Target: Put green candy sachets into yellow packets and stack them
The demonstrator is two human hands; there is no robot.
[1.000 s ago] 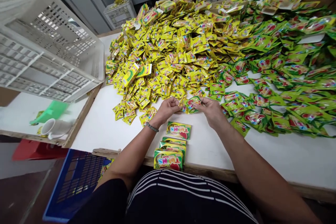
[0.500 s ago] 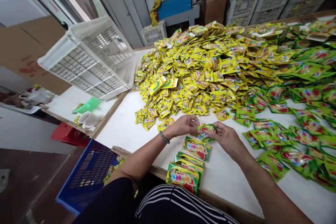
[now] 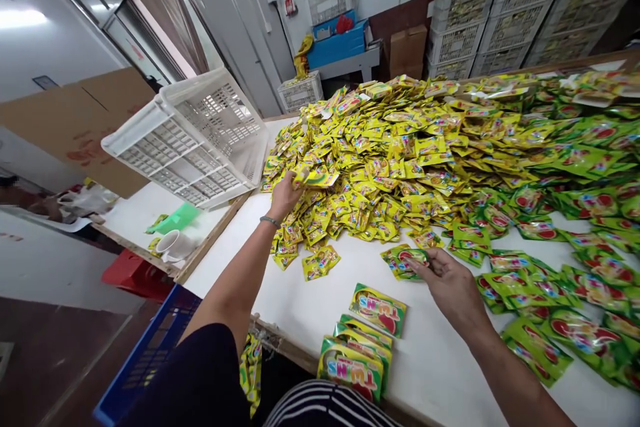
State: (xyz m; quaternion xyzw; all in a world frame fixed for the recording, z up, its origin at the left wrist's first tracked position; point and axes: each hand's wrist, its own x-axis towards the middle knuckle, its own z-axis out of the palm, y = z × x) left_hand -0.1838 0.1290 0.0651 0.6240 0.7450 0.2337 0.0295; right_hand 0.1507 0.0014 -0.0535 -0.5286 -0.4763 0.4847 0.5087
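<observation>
My left hand reaches to the near left side of the heap of yellow sachets. Its fingers are closed on the end of a small yellow-and-green box; a similar box lies beside it on the heap. Between thumb and fingers of my right hand is a green sachet with a red fruit print, low over the white table. A row of printed boxes marked TWINS stands at the table's near edge, with one more box leaning just behind.
Loose green sachets spread over the right side. A white plastic crate leans on its side at the left, near a white mug. A blue crate stands below the table edge. Stacked crates line the back.
My left hand has left the sachet and moved up and left to the boxes on the heap. My right hand keeps the green sachet, slightly to the right. The view has tilted up.
</observation>
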